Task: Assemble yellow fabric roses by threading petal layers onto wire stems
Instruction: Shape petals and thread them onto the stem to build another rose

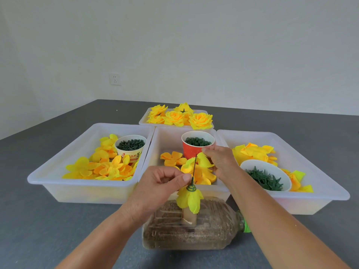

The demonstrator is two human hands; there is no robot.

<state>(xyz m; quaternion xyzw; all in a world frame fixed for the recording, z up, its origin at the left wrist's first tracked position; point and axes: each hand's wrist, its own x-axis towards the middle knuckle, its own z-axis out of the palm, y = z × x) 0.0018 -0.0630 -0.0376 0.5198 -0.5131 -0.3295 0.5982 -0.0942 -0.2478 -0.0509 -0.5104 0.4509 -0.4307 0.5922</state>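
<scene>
Grey tabletop [48,220] under a bare pale wall, four translucent white plastic trays fanned out across it, and right at the near edge a clear plastic bottle packed with brown grit [194,235] lay on its side with a short cardboard tube [189,216] standing up out of it.

All the action sat just above that tube. The thin dark-green wire stem [194,167] ran upward and leaned slightly to the right, with a drooping yellow fabric petal layer [189,199] and a green ribbed plastic collar [191,188] already low down on it. The left hand [161,187] pinched the wire just above the collar, thumb pressed against curled fingers. The right hand [219,160] was up at the wire's top end, fingertips closed on a bright yellow fabric petal piece [206,160] held right against the tip (whether the wire had actually gone through its centre, I could not tell).

So the whole move hung on one line: the petal sat at the top of the stem, the seated layer lay down and slightly left along that same axis, toward the left hand. The right hand was the nearer one to slide it down.

Finished yellow fabric roses [180,117] waited in the far tray [143,121].
</scene>
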